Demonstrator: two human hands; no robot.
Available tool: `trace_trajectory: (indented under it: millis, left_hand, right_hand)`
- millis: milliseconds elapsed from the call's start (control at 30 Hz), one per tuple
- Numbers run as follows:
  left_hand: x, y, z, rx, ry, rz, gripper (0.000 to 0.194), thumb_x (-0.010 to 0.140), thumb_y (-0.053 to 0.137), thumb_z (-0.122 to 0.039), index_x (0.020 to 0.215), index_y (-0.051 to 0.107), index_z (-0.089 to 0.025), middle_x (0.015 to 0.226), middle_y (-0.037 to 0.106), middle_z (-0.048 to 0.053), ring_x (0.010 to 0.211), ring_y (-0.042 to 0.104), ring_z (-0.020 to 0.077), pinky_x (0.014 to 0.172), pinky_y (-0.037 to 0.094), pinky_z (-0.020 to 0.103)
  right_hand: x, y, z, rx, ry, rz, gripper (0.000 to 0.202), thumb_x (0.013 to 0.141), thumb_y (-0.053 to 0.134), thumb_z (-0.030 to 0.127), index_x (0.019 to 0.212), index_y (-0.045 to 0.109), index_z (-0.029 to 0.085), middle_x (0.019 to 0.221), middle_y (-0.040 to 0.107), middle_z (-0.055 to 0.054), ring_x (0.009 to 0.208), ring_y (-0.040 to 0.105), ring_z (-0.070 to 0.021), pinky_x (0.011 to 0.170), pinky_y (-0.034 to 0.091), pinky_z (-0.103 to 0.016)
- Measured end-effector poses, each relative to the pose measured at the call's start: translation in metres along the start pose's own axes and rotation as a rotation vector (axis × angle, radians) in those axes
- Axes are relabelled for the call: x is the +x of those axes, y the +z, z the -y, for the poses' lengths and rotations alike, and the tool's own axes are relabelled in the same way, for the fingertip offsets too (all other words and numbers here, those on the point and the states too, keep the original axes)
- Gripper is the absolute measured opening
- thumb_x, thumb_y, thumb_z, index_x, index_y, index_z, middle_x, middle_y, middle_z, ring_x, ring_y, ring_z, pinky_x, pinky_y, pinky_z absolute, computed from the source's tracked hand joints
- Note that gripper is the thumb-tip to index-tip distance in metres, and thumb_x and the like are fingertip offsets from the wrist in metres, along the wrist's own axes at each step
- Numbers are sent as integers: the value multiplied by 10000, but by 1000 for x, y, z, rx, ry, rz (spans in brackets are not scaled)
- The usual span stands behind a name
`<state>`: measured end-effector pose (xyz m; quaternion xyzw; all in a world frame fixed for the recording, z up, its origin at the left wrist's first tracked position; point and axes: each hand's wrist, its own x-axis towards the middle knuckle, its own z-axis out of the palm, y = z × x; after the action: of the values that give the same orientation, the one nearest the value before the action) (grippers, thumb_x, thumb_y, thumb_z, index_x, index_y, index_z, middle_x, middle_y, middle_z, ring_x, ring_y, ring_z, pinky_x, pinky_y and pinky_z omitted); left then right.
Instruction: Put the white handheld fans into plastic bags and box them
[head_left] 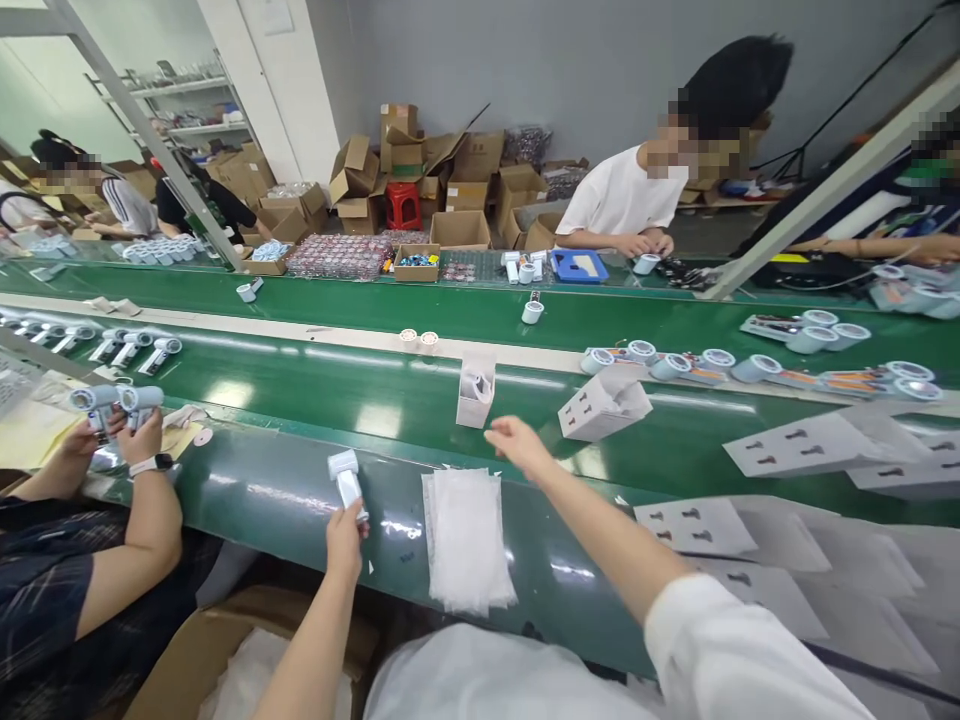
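Note:
My left hand (344,543) is closed around the handle of a small white handheld fan (347,478), its barrel-shaped head pointing away from me over the near ledge. Out over the green belt, my right hand (516,446) has its fingers curled, and I see nothing in them. Just beyond it stands an open white box (475,398) with a whitish wrapped item (477,384) showing at its top; whether the fingers touch the box is unclear. Between my arms lies a stack of translucent plastic bags (466,540) on the ledge.
Another open white box (604,402) stands on the belt (360,385), and printed white boxes (705,528) crowd the right. At left, a co-worker's hands hold two fans (140,400). Fan parts (718,362) line the divider. Below is a cardboard box (184,655).

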<state>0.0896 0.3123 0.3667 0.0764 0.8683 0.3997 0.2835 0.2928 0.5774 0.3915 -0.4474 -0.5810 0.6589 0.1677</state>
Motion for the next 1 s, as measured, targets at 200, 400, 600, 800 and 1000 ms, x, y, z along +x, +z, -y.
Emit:
trace_trajectory:
  millis: [200, 400, 600, 800, 1000]
  left_hand:
    - [-90, 65, -25, -432, 83, 644, 472, 762, 558, -562, 936, 584, -124, 769, 595, 44, 603, 591, 137, 558, 465, 269]
    - [-89, 57, -2, 571, 872, 771, 517, 678, 724, -338, 1132, 553, -158, 1152, 562, 139, 1096, 502, 295, 910, 419, 458]
    - [-75, 61, 7, 782, 947, 691, 168, 811, 482, -85, 823, 645, -125, 902, 635, 132, 935, 586, 254, 836, 455, 401]
    - [-90, 64, -38, 519, 915, 659, 266, 897, 417, -216, 899, 680, -174, 870, 687, 63, 829, 625, 159, 776, 479, 270]
    - [-97, 60, -58, -18, 608, 762, 202, 828, 498, -267, 779, 667, -169, 696, 662, 15, 660, 588, 144, 633, 467, 249]
  right_hand:
    - [-91, 63, -31, 415, 233, 192, 359, 758, 642, 497, 879, 583, 165, 820, 676, -98, 748, 664, -200, 713, 554, -370]
    - [-123, 9, -34, 637, 260, -7, 226, 780, 631, 386, 869, 525, 207, 717, 644, -25, 636, 629, -162, 645, 540, -307]
    - [-184, -37, -46, 644, 346, 181, 422, 620, 790, 342, 926, 558, 167, 707, 633, -10, 645, 628, -144, 598, 517, -257]
    - [-211, -5, -41, 634, 415, 543, 698, 539, 826, 322, 1137, 489, 199, 754, 648, -1, 547, 632, -157, 545, 502, -278]
    - [-199, 12, -31, 594, 382, 414, 590, 609, 771, 328, 1122, 514, 189, 738, 661, -16, 543, 640, -153, 490, 487, -231]
